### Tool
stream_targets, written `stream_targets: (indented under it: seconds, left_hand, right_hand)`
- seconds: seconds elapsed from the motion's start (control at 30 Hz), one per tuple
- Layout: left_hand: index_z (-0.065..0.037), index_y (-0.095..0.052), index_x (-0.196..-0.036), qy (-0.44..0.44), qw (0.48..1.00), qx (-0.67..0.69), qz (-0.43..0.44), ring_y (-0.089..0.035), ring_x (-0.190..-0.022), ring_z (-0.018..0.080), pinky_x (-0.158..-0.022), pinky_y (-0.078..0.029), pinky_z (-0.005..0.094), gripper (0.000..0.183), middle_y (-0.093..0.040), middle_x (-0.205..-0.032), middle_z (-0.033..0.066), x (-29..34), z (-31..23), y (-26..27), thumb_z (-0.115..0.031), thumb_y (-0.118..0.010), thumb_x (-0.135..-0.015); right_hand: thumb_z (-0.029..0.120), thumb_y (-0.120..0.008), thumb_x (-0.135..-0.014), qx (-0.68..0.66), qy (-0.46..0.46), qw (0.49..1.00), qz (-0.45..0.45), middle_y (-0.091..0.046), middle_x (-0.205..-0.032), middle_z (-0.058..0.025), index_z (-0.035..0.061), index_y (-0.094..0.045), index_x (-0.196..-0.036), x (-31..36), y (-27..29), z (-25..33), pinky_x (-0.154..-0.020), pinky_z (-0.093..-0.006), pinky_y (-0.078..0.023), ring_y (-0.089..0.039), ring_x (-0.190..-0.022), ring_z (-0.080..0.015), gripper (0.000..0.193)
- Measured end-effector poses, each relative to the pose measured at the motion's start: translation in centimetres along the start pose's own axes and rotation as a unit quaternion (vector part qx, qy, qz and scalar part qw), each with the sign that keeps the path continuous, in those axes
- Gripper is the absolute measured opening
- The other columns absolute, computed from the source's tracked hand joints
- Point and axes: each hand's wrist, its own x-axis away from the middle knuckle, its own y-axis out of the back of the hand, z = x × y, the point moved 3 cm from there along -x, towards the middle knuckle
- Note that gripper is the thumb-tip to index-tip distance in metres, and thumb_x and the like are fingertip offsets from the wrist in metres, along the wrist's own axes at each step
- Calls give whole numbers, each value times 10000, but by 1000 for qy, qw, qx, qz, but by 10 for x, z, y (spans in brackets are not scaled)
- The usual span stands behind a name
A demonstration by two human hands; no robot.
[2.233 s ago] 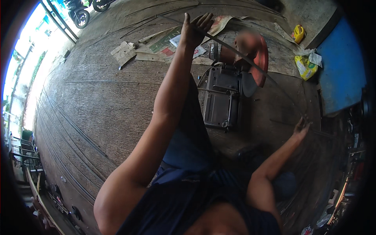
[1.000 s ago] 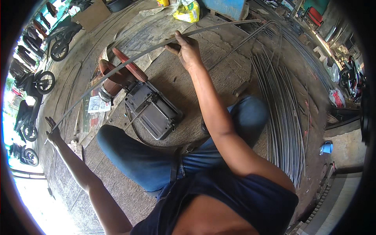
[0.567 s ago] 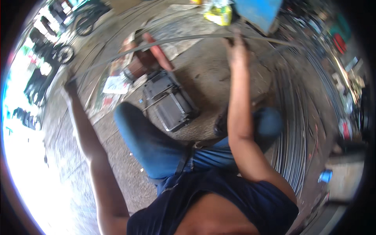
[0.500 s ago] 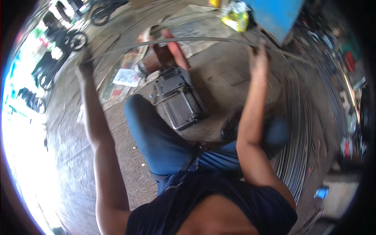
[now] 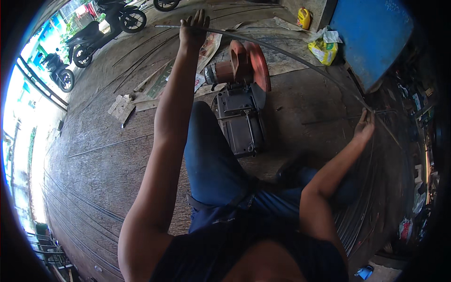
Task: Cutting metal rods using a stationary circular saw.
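A long thin metal rod [image 5: 286, 52] slants across from far left to nearer right, raised in front of me. My left hand [image 5: 193, 32] is at its far left part, arm stretched out; the rod crosses the palm while the fingertips point away, spread apart. Lower and to the right, my right hand [image 5: 365, 126] pinches the rod between thumb and fingers, with the rod's end running on past it. Between my arms, on the floor by my bent knee, stands a cut-off saw [image 5: 237, 120] with a dark grey base and an orange-red blade guard.
Several long rods [image 5: 354, 225] lie bundled by my right leg, with others on the left floor. Beyond the saw lie flattened sheets [image 5: 164, 80], a yellow plastic bag [image 5: 323, 50] and a yellow jug [image 5: 304, 19]. A blue panel [image 5: 371, 40] stands far right; motorbikes [image 5: 101, 35] are parked far left.
The view has turned left. The rod, level before, now slants down to the right. My right hand has moved lower and outward; my left hand reaches farther forward, its fingers more spread.
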Motion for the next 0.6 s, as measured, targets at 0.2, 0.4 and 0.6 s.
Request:
stream_targets:
  seconds: [0.2,0.4,0.6]
  left_hand:
    - [-132,-49,-1456,-7,999,-31,-14,-332,-1335,343,-1071,-292,542,607,-245,-1481,177,6,-3,-2,-481,-199,-983]
    - [-134,-32,-1455,-11,999,-34,-24,-361,-1317,347,-1063,-305,545,601,-264,-1472,182,4,-9,7,-473,-192,-985]
    - [-149,-34,-1458,-5,999,-28,-26,-384,-1299,361,-1043,-331,550,607,-283,-1467,181,1,-20,16,-492,-179,-979]
  right_hand:
    - [170,-534,-937,-5,-12,1000,-18,-627,-1002,-167,-97,-555,-1038,3,-1,-7,-889,-291,-524,-615,-961,-247,287]
    - [157,-522,-940,-8,-10,1000,-8,-601,-1069,-185,-90,-537,-1087,1,0,-13,-896,-300,-519,-600,-999,-267,288]
    - [151,-515,-938,15,-25,999,-24,-549,-1176,-201,-81,-473,-1191,18,-24,-16,-946,-325,-493,-563,-1080,-287,346]
